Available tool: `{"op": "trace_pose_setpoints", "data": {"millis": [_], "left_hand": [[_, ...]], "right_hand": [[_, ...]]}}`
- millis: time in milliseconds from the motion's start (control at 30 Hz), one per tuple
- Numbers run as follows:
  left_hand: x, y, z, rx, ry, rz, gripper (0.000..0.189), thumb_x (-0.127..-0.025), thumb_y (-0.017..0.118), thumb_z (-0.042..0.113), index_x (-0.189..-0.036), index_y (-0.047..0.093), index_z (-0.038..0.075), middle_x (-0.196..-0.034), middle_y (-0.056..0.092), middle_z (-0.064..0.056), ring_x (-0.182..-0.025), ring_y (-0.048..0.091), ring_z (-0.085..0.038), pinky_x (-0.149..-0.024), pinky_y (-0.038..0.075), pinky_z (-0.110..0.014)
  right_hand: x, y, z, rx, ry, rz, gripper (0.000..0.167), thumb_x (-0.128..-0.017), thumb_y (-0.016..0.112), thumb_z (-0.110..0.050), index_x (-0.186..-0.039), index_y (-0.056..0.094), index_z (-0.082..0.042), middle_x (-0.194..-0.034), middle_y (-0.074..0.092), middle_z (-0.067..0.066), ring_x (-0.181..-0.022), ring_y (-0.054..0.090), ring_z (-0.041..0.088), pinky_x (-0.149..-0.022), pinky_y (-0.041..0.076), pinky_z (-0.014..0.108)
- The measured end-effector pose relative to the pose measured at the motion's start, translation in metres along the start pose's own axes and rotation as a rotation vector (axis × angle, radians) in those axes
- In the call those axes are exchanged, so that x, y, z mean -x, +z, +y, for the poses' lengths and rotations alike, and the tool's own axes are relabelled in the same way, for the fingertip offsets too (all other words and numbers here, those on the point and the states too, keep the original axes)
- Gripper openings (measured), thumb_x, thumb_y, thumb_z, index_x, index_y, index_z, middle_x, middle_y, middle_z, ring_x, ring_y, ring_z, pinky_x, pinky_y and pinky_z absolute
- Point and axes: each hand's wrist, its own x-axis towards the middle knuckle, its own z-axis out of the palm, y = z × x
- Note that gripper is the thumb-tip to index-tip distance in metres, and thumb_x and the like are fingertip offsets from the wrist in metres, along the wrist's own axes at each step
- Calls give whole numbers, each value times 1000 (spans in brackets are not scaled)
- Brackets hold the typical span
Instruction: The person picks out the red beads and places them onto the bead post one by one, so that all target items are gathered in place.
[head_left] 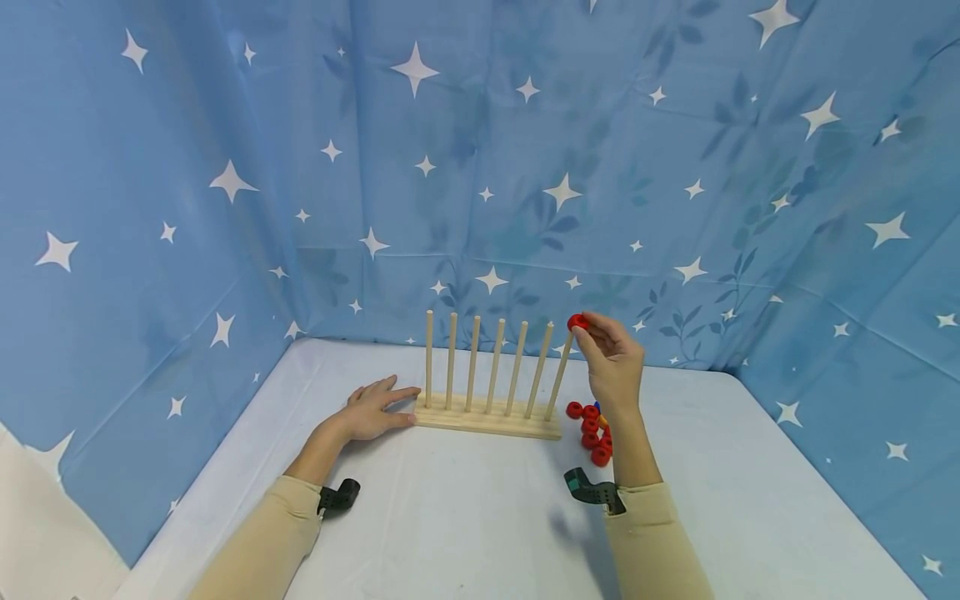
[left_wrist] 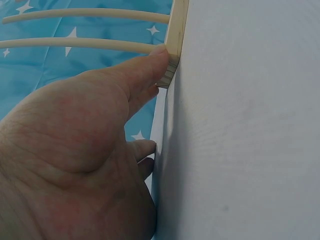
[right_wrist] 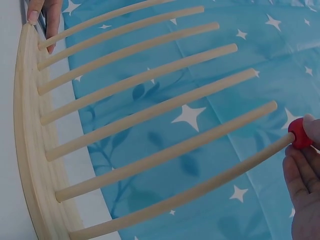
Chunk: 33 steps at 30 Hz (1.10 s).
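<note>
A wooden peg stand (head_left: 487,423) with several upright pegs stands on the table. At its left end my left hand (head_left: 372,410) grips the base between thumb and index finger, the other fingers spread on the table side. In the left wrist view the thumb (left_wrist: 145,67) presses against the base's end. My right hand (head_left: 617,367) pinches a red bead (head_left: 577,322) between thumb and fingers at the top of the rightmost peg. From the right wrist, that peg's tip meets the hole of the red bead (right_wrist: 300,134). The other pegs are bare.
Several loose red beads (head_left: 590,425) lie on the white table (head_left: 450,517) right of the stand, with a blue and a yellow one partly hidden by my right forearm. A blue star-patterned curtain (head_left: 480,208) closes off the back and sides.
</note>
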Motion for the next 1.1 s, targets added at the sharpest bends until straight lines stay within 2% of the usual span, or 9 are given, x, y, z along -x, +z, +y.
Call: {"op": "trace_pose_setpoints", "data": {"millis": [300, 533, 667, 800, 1100], "left_hand": [[0, -1, 1, -5, -3, 0, 64, -101, 65, 47, -157, 49, 22, -171, 17, -28, -157, 11, -53, -123, 2, -72], [1, -1, 3, -3, -5, 0, 64, -101, 65, 47, -158, 49, 21, -171, 16, -28, -157, 11, -54, -123, 2, -72], [1, -1, 3, 6, -7, -5, 64, -101, 65, 47, -158, 48, 22, -171, 15, -28, -158, 10, -53, -123, 1, -71], [1, -1, 3, 6, -1, -5, 64, -101, 65, 46, -157, 49, 21, -170, 16, -30, -156, 11, -55, -122, 3, -72], [0, 0, 0, -14, -5, 0, 65, -101, 63, 50, -158, 48, 22, -171, 17, -27, -158, 10, -53, -123, 2, -72]], "right_hand": [[1, 1, 0, 12, -2, -12, 31, -97, 68, 7, -127, 66, 13, -118, 67, 37, -96, 71, 8, -91, 55, 13], [1, 3, -1, 35, -21, -20, 31, -97, 68, 6, -127, 67, 12, -119, 68, 34, -98, 70, 11, -98, 53, 15], [-1, 2, 11, 54, -38, -8, 32, -97, 68, 7, -128, 67, 10, -120, 69, 31, -100, 70, 10, -102, 52, 17], [-4, 4, 23, 20, -86, 10, 32, -96, 68, 9, -127, 67, 12, -120, 67, 33, -100, 69, 7, -101, 53, 16], [-8, 17, 21, -65, -244, 2, 29, -94, 68, 11, -123, 68, 15, -114, 67, 28, -103, 72, 9, -97, 56, 21]]}}
